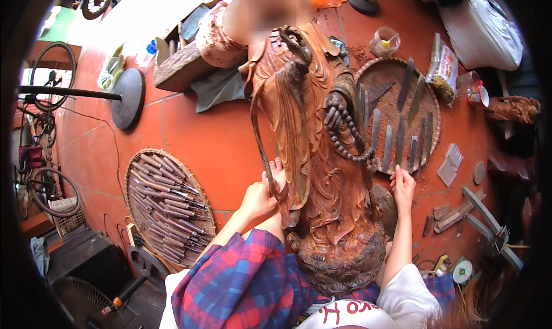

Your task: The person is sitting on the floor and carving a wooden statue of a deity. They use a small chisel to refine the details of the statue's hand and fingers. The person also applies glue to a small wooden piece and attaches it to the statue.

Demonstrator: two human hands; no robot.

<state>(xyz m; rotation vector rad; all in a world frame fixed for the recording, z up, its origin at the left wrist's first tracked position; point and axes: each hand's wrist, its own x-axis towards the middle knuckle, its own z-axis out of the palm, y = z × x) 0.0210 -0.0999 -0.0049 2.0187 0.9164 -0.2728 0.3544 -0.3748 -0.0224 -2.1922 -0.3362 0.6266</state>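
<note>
A large carved wooden statue (328,179) with draped robes and a beaded string lies between my legs, its base toward me. My left hand (259,200) is closed at the lower end of the thin wooden staff (260,136) along the statue's left side, beside my bare foot (277,172). Over on the right, my right hand (403,185) pinches the near end of a flat, dark file (401,140). That file lies with several other files and rasps on a round woven tray (368,75).
Many wooden-handled carving chisels (169,205) fill another woven tray at left. A wooden block (181,70) stands beside the statue's upper end. Round black stand base (127,99), clear tub (385,41), metal clamp (494,228) and black fan (86,300) surround the tiled floor (195,139).
</note>
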